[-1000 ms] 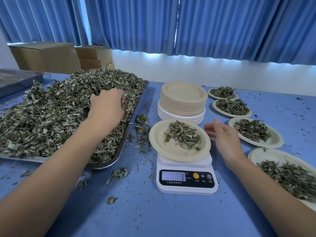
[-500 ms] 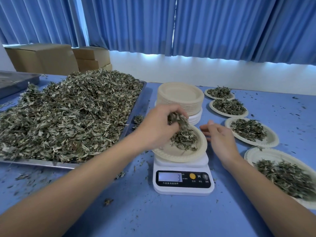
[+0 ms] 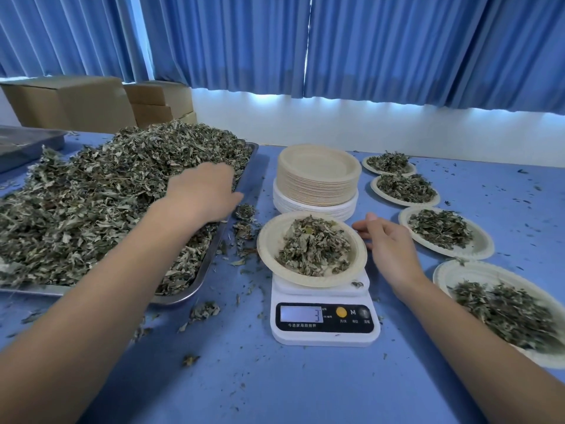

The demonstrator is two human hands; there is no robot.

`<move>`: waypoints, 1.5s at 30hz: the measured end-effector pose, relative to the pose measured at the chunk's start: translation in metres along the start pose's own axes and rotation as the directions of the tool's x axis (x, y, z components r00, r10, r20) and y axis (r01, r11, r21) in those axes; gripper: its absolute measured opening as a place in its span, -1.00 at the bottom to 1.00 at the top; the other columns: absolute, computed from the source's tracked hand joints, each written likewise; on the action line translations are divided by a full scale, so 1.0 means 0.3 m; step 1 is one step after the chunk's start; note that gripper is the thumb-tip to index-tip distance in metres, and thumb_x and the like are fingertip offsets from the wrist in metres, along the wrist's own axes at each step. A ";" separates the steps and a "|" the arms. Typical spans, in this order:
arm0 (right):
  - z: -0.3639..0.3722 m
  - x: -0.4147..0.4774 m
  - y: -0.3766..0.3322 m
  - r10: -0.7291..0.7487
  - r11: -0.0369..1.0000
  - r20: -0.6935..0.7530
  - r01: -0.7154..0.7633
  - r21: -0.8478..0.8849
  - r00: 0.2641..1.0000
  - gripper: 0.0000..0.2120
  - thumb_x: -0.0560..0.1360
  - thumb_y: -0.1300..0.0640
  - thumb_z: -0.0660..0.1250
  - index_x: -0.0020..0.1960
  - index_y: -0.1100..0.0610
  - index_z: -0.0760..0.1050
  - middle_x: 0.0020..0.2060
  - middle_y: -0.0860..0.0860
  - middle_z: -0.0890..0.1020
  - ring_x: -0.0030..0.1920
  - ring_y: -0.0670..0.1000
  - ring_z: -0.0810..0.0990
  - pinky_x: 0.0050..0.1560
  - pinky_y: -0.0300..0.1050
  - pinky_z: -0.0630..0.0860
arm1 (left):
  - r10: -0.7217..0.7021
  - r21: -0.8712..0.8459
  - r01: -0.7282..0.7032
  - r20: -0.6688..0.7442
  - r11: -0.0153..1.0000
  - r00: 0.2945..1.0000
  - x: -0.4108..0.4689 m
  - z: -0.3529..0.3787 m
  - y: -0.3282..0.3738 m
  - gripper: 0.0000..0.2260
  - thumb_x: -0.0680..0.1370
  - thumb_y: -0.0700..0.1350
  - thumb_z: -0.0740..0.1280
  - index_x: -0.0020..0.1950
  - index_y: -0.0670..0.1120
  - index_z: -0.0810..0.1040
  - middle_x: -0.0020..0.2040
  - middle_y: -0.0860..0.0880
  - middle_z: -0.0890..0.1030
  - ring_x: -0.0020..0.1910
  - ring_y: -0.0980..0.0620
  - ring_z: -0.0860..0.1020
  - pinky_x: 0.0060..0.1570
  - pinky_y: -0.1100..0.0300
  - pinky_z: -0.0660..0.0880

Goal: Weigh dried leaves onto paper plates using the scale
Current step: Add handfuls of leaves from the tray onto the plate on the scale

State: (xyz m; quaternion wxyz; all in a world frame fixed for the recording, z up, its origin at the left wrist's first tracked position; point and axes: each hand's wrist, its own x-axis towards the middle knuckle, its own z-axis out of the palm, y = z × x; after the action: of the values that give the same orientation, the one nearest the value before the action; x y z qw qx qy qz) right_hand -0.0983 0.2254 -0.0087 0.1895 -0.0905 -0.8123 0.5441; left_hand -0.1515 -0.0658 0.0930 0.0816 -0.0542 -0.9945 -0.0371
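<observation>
We are hovering the left hand (image 3: 204, 194) over the right edge of the leaf pile (image 3: 91, 194) in the tray (image 3: 248, 166), its blurred fingers looking loosely stretched and holding nothing we can make out. A careless grab here is risking more leaves going over the low rim, where spilled bits (image 3: 244, 221) are lying on the table (image 3: 275, 387); crumbs falling on the way across could be landing on the scale (image 3: 324, 332) beside the plate and adding to the reading. The plate (image 3: 269, 240) is sitting on the scale and overhanging it on the left, so a heavy handful dropped on that side could be tipping it. The display (image 3: 301, 313) is showing a lone 3, and reading it too soon is risking a wrong portion. The right hand (image 3: 391, 246) is waiting relaxed and empty just beside the plate's right rim; whether its fingertips are touching we cannot tell; any press there would be falsifying the weight.

The tray is running long from near left to far right. The plate is round, so we are finding no long axis, and its open face is pointing up. The scale is lying long from us toward the stack of empty plates (image 3: 318, 179), its display facing us; the filled plates (image 3: 480, 241) are lining up near to far on the right.
</observation>
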 end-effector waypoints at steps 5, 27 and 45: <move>0.002 -0.001 -0.001 -0.017 1.000 0.003 0.017 -0.022 1.000 -0.59 0.71 -0.11 0.14 0.00 0.08 0.68 -0.02 0.03 0.73 0.09 0.10 0.67 0.26 0.28 0.51 | -0.059 0.029 0.054 0.224 0.998 0.973 0.035 0.036 -0.075 -0.73 0.60 0.07 0.38 0.00 -0.15 0.53 -0.10 -0.10 0.63 -0.10 -0.14 0.61 0.08 -0.11 0.58; -0.001 -0.008 -0.004 -0.052 0.998 0.014 0.052 -0.029 0.999 -0.64 0.70 -0.08 0.17 -0.05 0.00 0.68 -0.12 0.15 0.72 0.01 0.18 0.67 0.20 0.33 0.52 | -0.071 -0.013 0.075 0.220 0.997 0.973 0.058 0.060 -0.126 -0.84 0.53 -0.24 0.44 -0.02 0.02 0.61 0.07 -0.01 0.59 0.01 -0.10 0.52 0.18 -0.08 0.53; -0.118 -0.018 -0.117 0.101 0.977 0.310 -0.035 -0.212 0.945 -0.85 0.58 0.05 0.44 -0.04 0.12 0.68 -0.48 0.13 0.63 -0.40 0.17 0.50 -0.34 -0.02 0.43 | 0.201 -0.273 -0.171 0.084 0.947 0.976 -0.106 0.131 0.156 -0.80 0.63 -0.02 0.30 0.03 -0.15 0.57 -0.21 -0.06 0.61 -0.31 -0.05 0.55 -0.33 0.12 0.45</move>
State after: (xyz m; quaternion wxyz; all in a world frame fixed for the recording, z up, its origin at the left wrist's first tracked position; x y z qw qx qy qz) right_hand -0.0770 0.2398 0.0343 0.0266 -0.0486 -0.8799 0.4719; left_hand -0.1212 -0.0193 0.0521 0.0219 -0.1601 -0.9741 -0.1583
